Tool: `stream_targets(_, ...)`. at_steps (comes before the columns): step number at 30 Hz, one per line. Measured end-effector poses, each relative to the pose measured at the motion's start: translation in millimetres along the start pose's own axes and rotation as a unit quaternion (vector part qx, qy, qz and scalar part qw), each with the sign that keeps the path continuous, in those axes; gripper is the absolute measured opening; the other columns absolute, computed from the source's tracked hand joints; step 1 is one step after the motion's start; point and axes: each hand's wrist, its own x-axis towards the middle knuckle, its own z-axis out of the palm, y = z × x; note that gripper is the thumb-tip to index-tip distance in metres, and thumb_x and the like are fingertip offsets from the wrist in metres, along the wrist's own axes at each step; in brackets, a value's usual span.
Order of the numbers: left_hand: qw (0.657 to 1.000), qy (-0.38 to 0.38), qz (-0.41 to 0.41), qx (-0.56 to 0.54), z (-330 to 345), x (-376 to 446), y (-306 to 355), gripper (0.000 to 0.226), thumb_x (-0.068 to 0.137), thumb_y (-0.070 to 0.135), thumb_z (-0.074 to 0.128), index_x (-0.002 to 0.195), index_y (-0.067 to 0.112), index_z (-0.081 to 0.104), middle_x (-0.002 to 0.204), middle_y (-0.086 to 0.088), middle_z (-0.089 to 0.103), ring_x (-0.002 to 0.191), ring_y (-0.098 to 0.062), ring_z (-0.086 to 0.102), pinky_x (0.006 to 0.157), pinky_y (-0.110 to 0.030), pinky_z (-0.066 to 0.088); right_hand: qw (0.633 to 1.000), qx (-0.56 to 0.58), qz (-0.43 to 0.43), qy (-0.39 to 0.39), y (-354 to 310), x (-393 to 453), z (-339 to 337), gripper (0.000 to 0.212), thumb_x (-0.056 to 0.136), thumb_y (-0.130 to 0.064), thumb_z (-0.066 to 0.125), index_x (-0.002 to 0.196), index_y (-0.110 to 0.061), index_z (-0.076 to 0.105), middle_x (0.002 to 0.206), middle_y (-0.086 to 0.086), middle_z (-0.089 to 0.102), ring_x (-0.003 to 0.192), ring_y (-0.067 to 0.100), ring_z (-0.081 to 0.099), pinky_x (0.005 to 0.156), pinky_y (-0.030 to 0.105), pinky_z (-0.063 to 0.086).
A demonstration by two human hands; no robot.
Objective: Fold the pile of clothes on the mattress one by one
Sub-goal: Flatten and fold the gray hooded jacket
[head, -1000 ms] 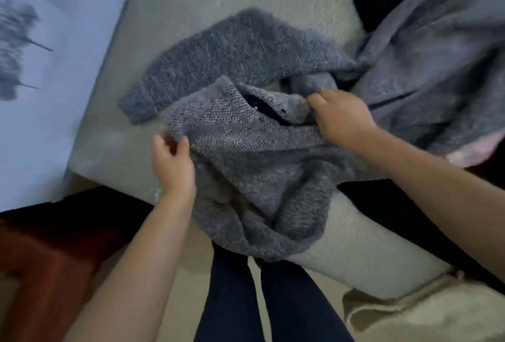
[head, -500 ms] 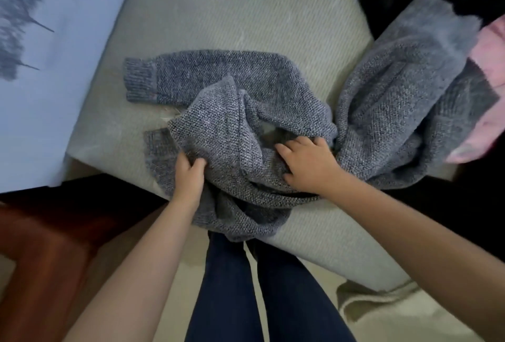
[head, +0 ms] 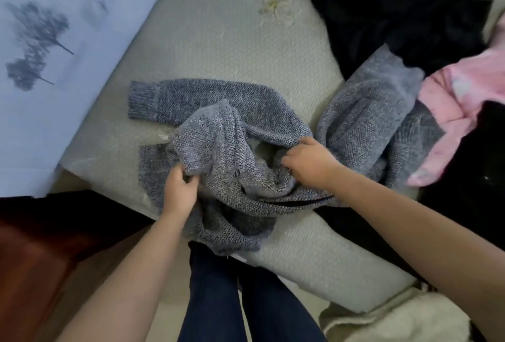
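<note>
Pale blue tree-print sheet (head: 54,68), brown floor (head: 32,273)

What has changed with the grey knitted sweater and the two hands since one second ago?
The left hand moved from the grey knitted sweater's left edge toward its near middle and now grips a bunch there. The right hand came nearer and lower and grips the crumpled fabric beside the opening. The long sleeve now lies flatter, with its cuff showing. The sweater remains unfolded on the beige mattress, and the pink garment remains at right.
</note>
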Motion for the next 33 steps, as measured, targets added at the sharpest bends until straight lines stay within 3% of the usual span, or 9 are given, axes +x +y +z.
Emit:
stream_targets(3,0.998,0.026,0.011,-0.051,-23.3,2.2,32.9,0.026,0.089,0.009,0.056,0.112,0.0,0.053,0.107,-0.015,0.06,0.099,-0.024,0.054,0.074,-0.023,0.032,0.995,0.05,0.07,0.057,16.0,-11.5,-39.5,0.025,0.086,-0.01,0.046,0.108,-0.014,0.057,0.103,0.005,0.064,0.102,0.022,0.058,0.103,0.034,0.029)
stream_targets(5,0.995,0.055,0.018,-0.08,-42.7,4.7,69.0,0.024,0.09,0.007,0.052,0.113,-0.001,0.051,0.107,-0.015,0.058,0.104,-0.029,0.054,0.079,-0.028,0.036,0.967,0.132,0.159,0.148,29.7,-31.5,-75.5,0.017,0.083,-0.007,0.049,0.096,-0.009,0.059,0.09,0.011,0.064,0.089,0.029,0.06,0.072,0.033,0.041)
stream_targets(7,0.991,0.087,0.049,-0.085,-63.2,3.8,115.3,0.026,0.091,0.008,0.049,0.114,-0.004,0.048,0.113,-0.021,0.055,0.109,-0.035,0.051,0.084,-0.033,0.037,0.914,0.192,0.219,0.283,41.7,-58.0,-112.4,0.013,0.08,-0.003,0.052,0.089,-0.007,0.061,0.083,0.015,0.064,0.08,0.033,0.06,0.058,0.029,0.034)
stream_targets(11,0.971,0.143,0.167,-0.092,-112.9,-20.6,223.6,0.032,0.095,0.015,0.043,0.118,-0.007,0.042,0.119,-0.027,0.052,0.111,-0.038,0.049,0.083,-0.034,0.035,0.806,0.196,0.274,0.486,54.9,-119.4,-189.8,0.011,0.077,0.002,0.057,0.086,0.0,0.063,0.087,0.02,0.065,0.081,0.036,0.061,0.063,0.034,0.04)
stream_targets(16,0.909,0.195,0.348,-0.118,-171.6,-84.6,326.7,0.029,0.096,0.02,0.041,0.111,-0.005,0.043,0.106,-0.023,0.054,0.098,-0.037,0.053,0.075,-0.036,0.037,0.683,0.177,0.34,0.622,45.5,-218.2,-256.1,0.005,0.077,0.003,0.055,0.08,0.006,0.059,0.081,0.025,0.059,0.077,0.039,0.056,0.065,0.041,0.04)
stream_targets(25,0.773,0.297,0.549,-0.112,-268.1,-199.5,353.3,0.032,0.096,0.015,0.04,0.116,-0.01,0.044,0.113,-0.026,0.053,0.107,-0.038,0.048,0.082,-0.033,0.032,0.562,0.071,0.399,0.72,-72.9,-331.3,-299.7,0.008,0.079,0.003,0.052,0.083,0.005,0.059,0.086,0.024,0.061,0.082,0.038,0.056,0.075,0.039,0.033)
stream_targets(27,0.753,0.299,0.576,-0.107,-284.7,-218.8,339.7,0.03,0.096,0.013,0.041,0.114,-0.01,0.045,0.111,-0.027,0.052,0.104,-0.038,0.048,0.079,-0.037,0.036,0.533,0.016,0.425,0.732,-106.7,-344.9,-299.4,0.013,0.077,-0.002,0.049,0.08,0.002,0.061,0.082,0.021,0.063,0.079,0.037,0.058,0.073,0.036,0.025)
stream_targets(30,0.729,0.3,0.61,-0.084,-304.3,-241.2,320.7,0.026,0.094,0.009,0.043,0.109,-0.013,0.047,0.105,-0.03,0.053,0.097,-0.041,0.049,0.069,-0.036,0.034,0.498,-0.016,0.445,0.744,-150.0,-361.7,-297.5,0.022,0.074,-0.008,0.043,0.078,0.002,0.062,0.078,0.019,0.063,0.075,0.036,0.058,0.074,0.037,0.029)
stream_targets(33,0.716,0.291,0.633,-0.051,-312.8,-251.4,313.1,0.025,0.094,0.009,0.043,0.108,-0.011,0.048,0.103,-0.029,0.053,0.095,-0.04,0.049,0.066,-0.036,0.031,0.497,-0.023,0.463,0.734,-171.0,-373.5,-292.8,0.023,0.077,-0.009,0.042,0.081,0.002,0.062,0.081,0.019,0.064,0.077,0.035,0.058,0.074,0.037,0.029)
